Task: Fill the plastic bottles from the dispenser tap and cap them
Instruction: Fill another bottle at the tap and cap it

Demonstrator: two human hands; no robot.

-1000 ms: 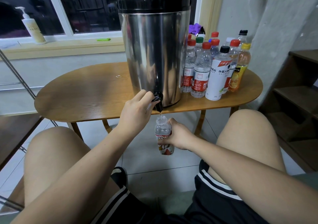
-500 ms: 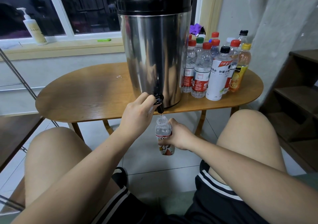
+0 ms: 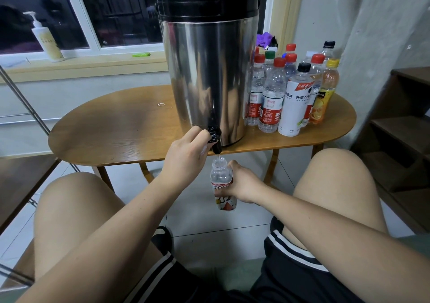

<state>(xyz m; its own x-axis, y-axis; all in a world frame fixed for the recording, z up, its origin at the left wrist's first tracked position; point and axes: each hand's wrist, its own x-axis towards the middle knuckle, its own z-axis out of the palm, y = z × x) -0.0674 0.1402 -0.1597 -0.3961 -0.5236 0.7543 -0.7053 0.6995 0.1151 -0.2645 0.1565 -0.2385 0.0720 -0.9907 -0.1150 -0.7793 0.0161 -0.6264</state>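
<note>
Over the last second little has altered at the dispenser [image 3: 207, 76]; the left hand [image 3: 186, 158] remains at the tap [image 3: 215, 139] at the foot of the dispenser, fingers curled round the black lever and holding it; the right hand [image 3: 242, 184] remains wrapped round the middle of the uncapped bottle [image 3: 221, 177], which it keeps upright directly below the dispenser's spout, clear of the table edge [image 3: 116, 128]; a thin stream [image 3: 218, 155] runs from the spout into the bottle's mouth, as it did in both earlier views; any rise in the water level cannot be read, the label and fingers covering most of the body. Judgement: filling is under way and not complete; the unchanged grip suggests the flow is slow and the bottle needs longer under the spout; capping is not yet due, and no loose cap is visible. To the right of the dispenser stand the capped bottles [image 3: 272, 97], undisturbed.
</note>
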